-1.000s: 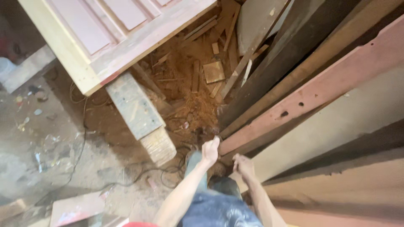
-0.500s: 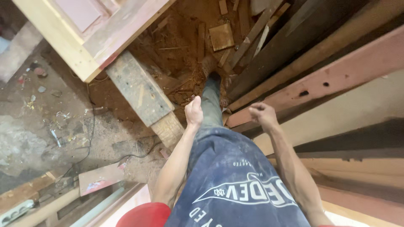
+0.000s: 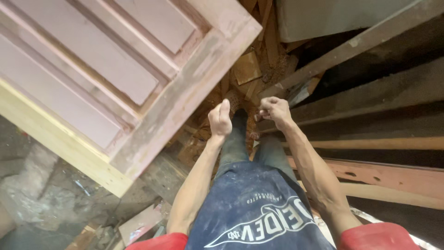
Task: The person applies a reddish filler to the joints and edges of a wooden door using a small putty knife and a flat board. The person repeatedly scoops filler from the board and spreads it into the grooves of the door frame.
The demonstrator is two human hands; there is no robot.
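My left hand (image 3: 219,119) is raised in front of me, curled into a loose fist with nothing visible in it. My right hand (image 3: 275,111) is level with it, fingers curled too, right beside the end of a grey plank (image 3: 351,44) that slants up to the right. I cannot see anything gripped in it. Between the hands, my legs and a dusty blue apron (image 3: 259,208) reach down to a floor covered in sawdust and wood offcuts (image 3: 247,67). A large pink panelled door (image 3: 106,69) with a pale wooden edge lies just left of my left hand.
Long beams are stacked along the right side, among them a dark one (image 3: 379,99) and a reddish one (image 3: 393,178). A grey board (image 3: 323,16) leans at the top. Dirty concrete floor (image 3: 41,203) with scraps shows at the lower left.
The view has shifted, so the panelled door now fills the upper left. My right hand has come off the reddish beam, and both hands have risen and curled into fists.
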